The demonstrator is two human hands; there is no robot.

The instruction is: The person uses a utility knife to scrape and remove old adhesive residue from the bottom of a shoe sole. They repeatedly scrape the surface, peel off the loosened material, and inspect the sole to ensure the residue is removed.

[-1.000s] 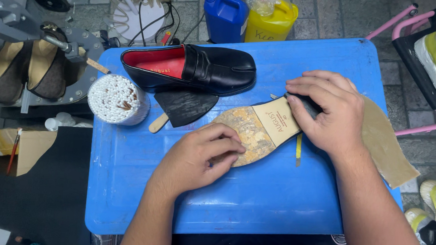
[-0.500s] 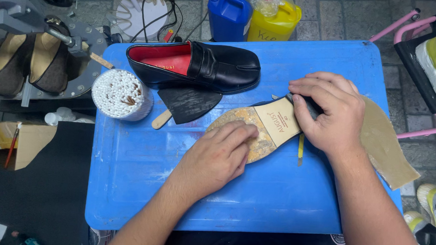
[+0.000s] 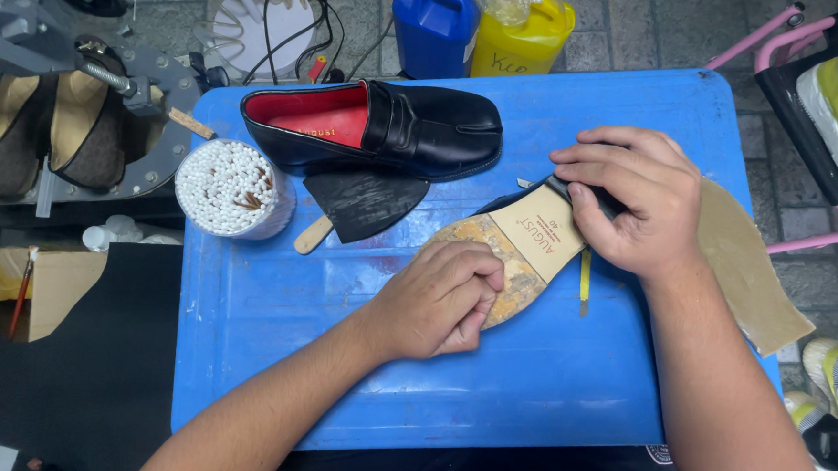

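An upturned shoe with a tan, worn sole [image 3: 524, 243] lies on the blue table [image 3: 271, 323]. My left hand [image 3: 432, 301] is curled and presses on the sole's front part, fingers folded; whether something small is under them is hidden. My right hand [image 3: 631, 201] grips the heel end of that shoe and holds it down. A second black loafer with a red lining [image 3: 377, 126] stands upright behind it. A black rubber sole piece [image 3: 363, 202] lies between the two shoes, next to a wooden stick [image 3: 311, 236].
A round container of cotton swabs [image 3: 228, 189] stands at the table's left. A tan sole sheet [image 3: 747, 267] lies by the right edge. A blue jug [image 3: 437, 21] and a yellow jug [image 3: 525, 31] stand behind the table. A machine [image 3: 72, 103] holds shoes at left.
My left hand has slid up and to the right along the sole's front part. My right hand stays on the heel. The view has shifted slightly.
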